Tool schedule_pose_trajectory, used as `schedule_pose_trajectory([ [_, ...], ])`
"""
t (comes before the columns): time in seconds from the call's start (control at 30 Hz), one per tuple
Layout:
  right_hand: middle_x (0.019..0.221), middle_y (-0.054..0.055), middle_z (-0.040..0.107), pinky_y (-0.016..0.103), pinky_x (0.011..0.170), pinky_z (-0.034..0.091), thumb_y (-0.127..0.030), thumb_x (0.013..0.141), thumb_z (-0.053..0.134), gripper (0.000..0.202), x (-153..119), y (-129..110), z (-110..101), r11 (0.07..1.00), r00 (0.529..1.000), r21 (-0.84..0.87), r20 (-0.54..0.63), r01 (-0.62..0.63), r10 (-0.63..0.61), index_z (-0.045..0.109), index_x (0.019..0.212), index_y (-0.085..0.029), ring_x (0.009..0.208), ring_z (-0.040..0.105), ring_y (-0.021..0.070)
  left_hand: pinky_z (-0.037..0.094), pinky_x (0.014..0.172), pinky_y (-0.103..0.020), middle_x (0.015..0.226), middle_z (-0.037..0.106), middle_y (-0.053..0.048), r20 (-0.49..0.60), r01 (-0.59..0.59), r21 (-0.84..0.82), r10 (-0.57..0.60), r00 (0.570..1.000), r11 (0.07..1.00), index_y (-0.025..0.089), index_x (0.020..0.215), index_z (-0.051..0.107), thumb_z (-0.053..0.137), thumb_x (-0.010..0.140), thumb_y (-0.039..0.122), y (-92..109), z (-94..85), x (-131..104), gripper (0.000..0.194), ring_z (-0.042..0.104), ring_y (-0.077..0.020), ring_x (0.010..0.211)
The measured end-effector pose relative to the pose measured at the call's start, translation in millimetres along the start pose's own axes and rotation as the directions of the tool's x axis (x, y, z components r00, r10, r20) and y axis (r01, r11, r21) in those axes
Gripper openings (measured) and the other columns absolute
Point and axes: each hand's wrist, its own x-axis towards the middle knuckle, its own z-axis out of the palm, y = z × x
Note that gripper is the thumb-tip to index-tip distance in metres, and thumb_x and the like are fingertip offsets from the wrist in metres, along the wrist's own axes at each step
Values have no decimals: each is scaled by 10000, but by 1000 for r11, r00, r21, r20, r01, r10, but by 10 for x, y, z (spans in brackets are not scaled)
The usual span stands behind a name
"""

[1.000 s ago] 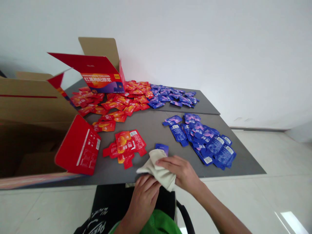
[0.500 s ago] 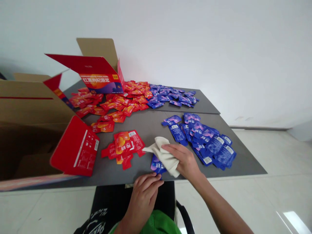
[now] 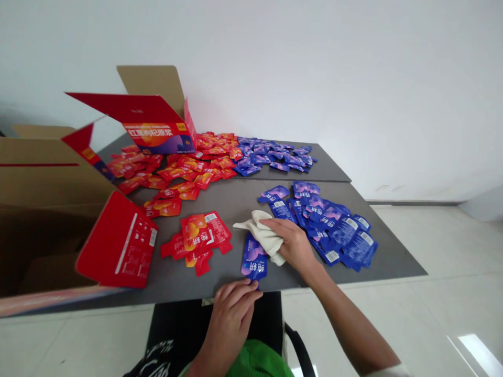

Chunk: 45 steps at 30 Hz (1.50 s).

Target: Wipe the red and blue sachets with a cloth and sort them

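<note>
A single blue pouch (image 3: 252,266) lies flat near the front edge of the table, its narrow neck toward me. The fingers of my left hand (image 3: 234,306) are closed on that neck. My right hand (image 3: 294,242) grips a crumpled white cloth (image 3: 266,236), which covers the upper right part of the pouch. Left of it, several red pouches (image 3: 198,236) overlap in a small pile. On the right, close beyond my right hand, is a spread pile of blue pouches (image 3: 334,222).
An open red carton (image 3: 159,137) stands at the back left, among many red pouches (image 3: 188,165). Farther back lie more blue pouches (image 3: 271,153). A large open cardboard box (image 3: 47,183) takes up the left side, its red flap (image 3: 126,246) reaching over the grey table (image 3: 220,196).
My right hand has slid the cloth away from me and slightly up the pouch, so more of its printed front shows. My left hand stays at the neck.
</note>
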Motion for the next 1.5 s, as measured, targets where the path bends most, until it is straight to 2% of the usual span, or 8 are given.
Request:
schedule_pose_trajectory([
  [0.17,1361,54,722,338,904,570,-72,950,623,543,-449,-382,-52,985,970,113,189,131,-151,621,1441,-302,1058,705,215,484,927,-414,1017,776,-16,0,34,2,-34,999,999,254,1024,753,561,979,79,14,1,-3,263,672,-239,1003],
  [0.27,1340,44,735,324,887,581,-37,924,629,557,-546,-347,64,983,956,152,259,101,-138,645,1409,-308,1037,709,210,480,930,-412,973,769,-17,-3,36,4,-36,999,999,249,971,752,556,976,74,22,1,7,262,672,-233,978],
  [0.5,1316,68,752,367,1009,571,-18,886,660,533,5,132,152,1000,994,-6,110,-2,3,700,1353,-271,1162,715,240,478,956,-405,1146,788,-8,-30,11,-2,-11,999,1000,261,1100,740,568,993,90,27,4,26,265,688,-227,1065],
  [0.67,1331,71,736,362,996,569,-93,950,630,496,-86,-100,-86,998,998,27,-36,52,-51,657,1406,-284,1163,703,233,476,964,-402,1163,783,-9,-16,16,-5,-16,1000,1000,261,1113,742,580,988,94,35,7,21,264,681,-222,1083],
  [0.8,1356,60,725,345,898,584,-83,958,609,549,-479,-383,-134,988,984,92,116,126,-136,603,1459,-306,1060,710,218,476,936,-392,1035,784,-24,-18,45,2,-45,999,999,247,1005,759,561,986,98,54,-11,28,249,677,-220,1005],
  [0.93,1341,52,733,335,874,594,-39,918,632,589,-668,-346,40,989,967,127,235,72,-101,619,1439,-314,1027,715,215,478,918,-386,940,769,-19,0,59,-3,-59,998,998,244,942,764,535,992,96,58,-26,39,277,672,-212,946],
  [1.23,1307,73,758,387,1015,578,-83,904,671,494,-68,144,89,998,999,45,2,-35,34,700,1358,-277,1157,728,252,498,931,-405,1133,789,-14,-10,20,25,-20,1000,999,273,1114,754,567,996,109,59,-27,49,275,693,-231,1063],
  [1.5,1239,95,784,418,955,622,-238,939,699,363,-875,-98,-94,959,897,212,-361,-188,256,743,1298,-264,1094,759,283,515,969,-436,1208,703,-86,53,57,196,-68,996,979,246,1362,629,574,1036,319,56,-24,346,339,643,-263,1093],
])
